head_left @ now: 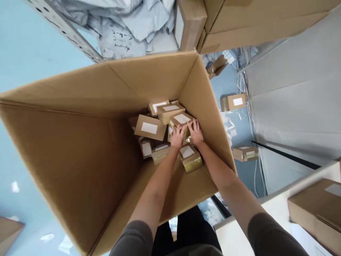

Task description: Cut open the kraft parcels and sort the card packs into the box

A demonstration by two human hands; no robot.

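Both my arms reach down into a large open cardboard box (149,73). At its bottom right, my left hand (177,137) rests against the near side of a small labelled cardboard box (181,118), fingers pointing away from me. On that same small box, my right hand (195,132) grips the right end, close to the large box's wall. Another taped carton (190,158) lies just below my hands. A tilted carton with a white label (149,127) sits to the left, among several more small cartons. My thumbs are partly hidden.
Grey plastic mailers (125,32) and an upright carton (190,25) are beyond the large box. On the floor at right are small cartons (234,102), cables (250,113) and a power strip (228,57). A white table (239,227) bears a brown box (317,209).
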